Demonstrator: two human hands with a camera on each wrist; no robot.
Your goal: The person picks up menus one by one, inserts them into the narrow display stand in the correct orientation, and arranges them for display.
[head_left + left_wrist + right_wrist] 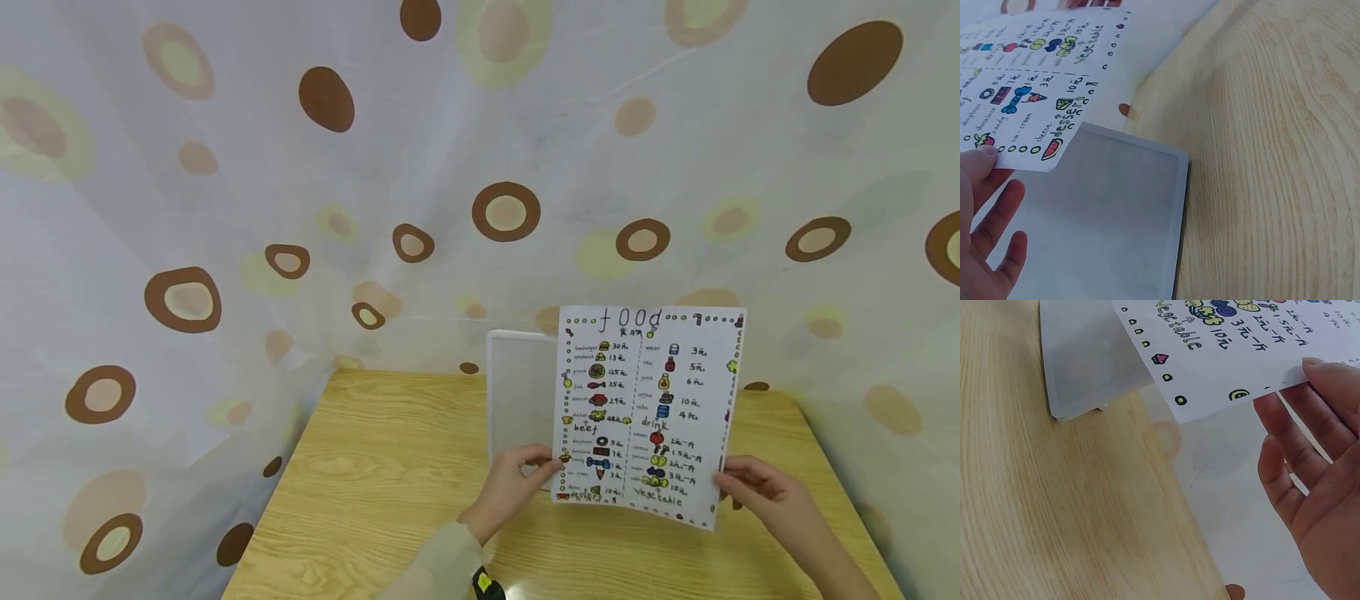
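Here, wooden table [360,500] meets spotted curtain [225,208].

A light wooden desk [375,500] carries a frosted white tray [517,392] lying flat toward its twelve o'clock edge.

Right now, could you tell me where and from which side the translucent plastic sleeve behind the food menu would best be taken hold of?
Probably by its free left edge, coming from the left. The plastic sleeve stands flat and thin on the wooden table; the food menu, pinched by the left hand and right hand, covers its right part.
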